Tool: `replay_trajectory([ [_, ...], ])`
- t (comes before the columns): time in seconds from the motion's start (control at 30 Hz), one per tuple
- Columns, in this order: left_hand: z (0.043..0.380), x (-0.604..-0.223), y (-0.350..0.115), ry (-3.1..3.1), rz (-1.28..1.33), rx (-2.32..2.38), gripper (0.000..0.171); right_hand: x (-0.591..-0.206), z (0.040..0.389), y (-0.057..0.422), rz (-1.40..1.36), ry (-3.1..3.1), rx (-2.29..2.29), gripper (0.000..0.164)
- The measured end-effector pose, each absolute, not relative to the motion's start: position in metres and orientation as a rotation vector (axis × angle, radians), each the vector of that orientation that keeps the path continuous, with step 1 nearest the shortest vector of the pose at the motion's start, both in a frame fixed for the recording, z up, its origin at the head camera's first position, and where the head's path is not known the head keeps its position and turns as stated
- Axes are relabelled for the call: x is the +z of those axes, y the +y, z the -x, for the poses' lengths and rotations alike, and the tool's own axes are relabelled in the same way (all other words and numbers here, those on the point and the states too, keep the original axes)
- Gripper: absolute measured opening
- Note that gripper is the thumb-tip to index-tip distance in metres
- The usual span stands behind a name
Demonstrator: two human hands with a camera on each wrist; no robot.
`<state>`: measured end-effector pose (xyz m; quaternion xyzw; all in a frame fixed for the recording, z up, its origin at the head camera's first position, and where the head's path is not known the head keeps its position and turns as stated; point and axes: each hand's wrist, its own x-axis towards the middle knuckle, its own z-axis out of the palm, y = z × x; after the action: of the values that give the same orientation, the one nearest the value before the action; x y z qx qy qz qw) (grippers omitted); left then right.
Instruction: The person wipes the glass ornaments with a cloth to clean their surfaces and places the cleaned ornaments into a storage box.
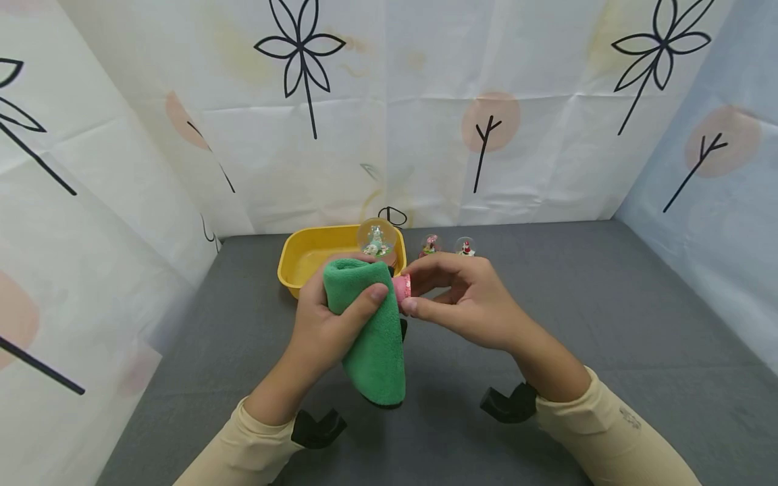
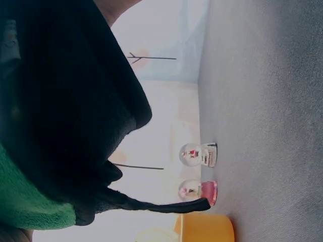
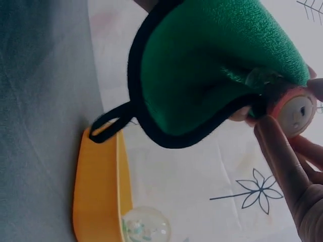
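My left hand (image 1: 325, 327) grips a folded green cloth (image 1: 377, 344) with a dark trim and a hanging loop. The fingers and thumb of my right hand (image 1: 468, 297) pinch the pink base of a small snow globe (image 1: 402, 288) at the cloth's right side. In the right wrist view, the white underside of the snow globe (image 3: 296, 116) faces the camera, and part of its clear dome lies against the cloth (image 3: 192, 96). Seen from the left wrist, the cloth's dark edge and shadow cover much of the frame and hide the held globe.
Behind my hands stands a yellow tray (image 1: 292, 260), with a larger snow globe (image 1: 377, 239) at its right end. Two small snow globes, one with a pink base (image 2: 209, 192) and one with a white base (image 2: 209, 155), stand on the grey tabletop (image 1: 577, 304) right of it.
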<state>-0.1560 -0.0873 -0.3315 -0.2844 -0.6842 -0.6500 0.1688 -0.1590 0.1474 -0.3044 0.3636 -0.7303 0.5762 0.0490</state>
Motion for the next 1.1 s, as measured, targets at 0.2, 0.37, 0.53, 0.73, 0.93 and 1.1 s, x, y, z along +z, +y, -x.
replay_trajectory([
  [0.2, 0.156, -0.327, -0.09, -1.906, 0.858, -1.809, 0.051, -0.302, 0.159, 0.147, -1.275, -2.053, 1.57, 0.046],
  [0.37, 0.156, -0.324, -0.09, -1.914, 0.855, -1.813, 0.054, -0.296, 0.159, 0.147, -1.411, -1.862, 1.214, 0.049],
  [0.53, 0.155, -0.323, -0.091, -1.901, 0.843, -1.827, 0.053, -0.293, 0.158, 0.144, -1.437, -1.794, 0.904, 0.042],
  [0.73, 0.155, -0.324, -0.092, -1.913, 0.827, -1.845, 0.055, -0.294, 0.158, 0.142, -1.396, -1.741, 0.812, 0.03],
  [0.93, 0.155, -0.325, -0.089, -1.913, 0.837, -1.847, 0.058, -0.295, 0.159, 0.143, -1.387, -1.731, 0.786, 0.027],
  [1.1, 0.154, -0.327, -0.088, -1.913, 0.832, -1.853, 0.051, -0.298, 0.16, 0.144, -1.381, -1.76, 0.857, 0.029],
])
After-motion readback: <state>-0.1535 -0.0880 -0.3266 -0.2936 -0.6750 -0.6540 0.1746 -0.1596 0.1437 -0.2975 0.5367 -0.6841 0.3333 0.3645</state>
